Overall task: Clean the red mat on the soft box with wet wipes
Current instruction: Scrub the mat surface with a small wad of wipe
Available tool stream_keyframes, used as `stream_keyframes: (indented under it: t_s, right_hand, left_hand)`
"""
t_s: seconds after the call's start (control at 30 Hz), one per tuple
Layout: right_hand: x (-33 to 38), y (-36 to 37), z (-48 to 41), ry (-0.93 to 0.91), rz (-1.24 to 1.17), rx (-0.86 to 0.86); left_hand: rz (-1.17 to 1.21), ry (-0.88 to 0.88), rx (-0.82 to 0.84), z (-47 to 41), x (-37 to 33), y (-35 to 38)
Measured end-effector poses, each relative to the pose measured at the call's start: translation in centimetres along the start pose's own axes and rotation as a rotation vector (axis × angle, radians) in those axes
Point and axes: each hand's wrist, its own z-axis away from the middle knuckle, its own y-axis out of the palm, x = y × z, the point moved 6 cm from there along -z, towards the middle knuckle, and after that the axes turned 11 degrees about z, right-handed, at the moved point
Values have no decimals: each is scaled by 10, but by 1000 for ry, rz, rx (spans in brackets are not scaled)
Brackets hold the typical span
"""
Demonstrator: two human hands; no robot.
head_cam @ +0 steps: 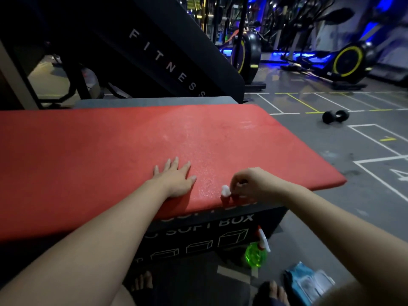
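Pinched wipe (225, 190) (right hand (249, 184)) — red mat (132, 138)

The red mat (132, 140) is cut off on the left. The mat's near edge hides the top words on the box (198, 237). There, the right hand (251, 184) covers most of the wipe (225, 189).

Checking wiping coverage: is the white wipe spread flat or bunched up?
Bunched: the small white wet wipe is a tight wad pinched by the right hand at the flat red mat's near edge.
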Motion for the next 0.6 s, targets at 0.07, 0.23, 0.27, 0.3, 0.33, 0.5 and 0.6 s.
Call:
stream_keyframes:
  t_s: [0.07,0.23,0.27,0.3,0.33,0.5,0.6]
  right_hand:
    - [-4,-4,12,-55,58,95]
    - [-14,-12,14,-57,-45,150]
    - [-14,-13,9,-46,-78,136]
    - [-16,-13,0,-32,-93,107]
    - [-19,-13,-11,-22,-85,63]
    - [-44,-12,-63,30,-29,-168]
    - [-51,-20,-65,-2,-83,-92]
  left_hand:
    - [7,-1,3,-3,0,-1]
    - [44,-4,-30,-13,-1,-7]
    - [41,-2,-43,-15,-3,-8]
    - [36,-1,-56,-18,-5,-8]
    - [29,3,-70,-22,-8,-9]
    - [-2,39,-155,-39,-24,-12]
    - [21,52,-201,-51,-28,-19]
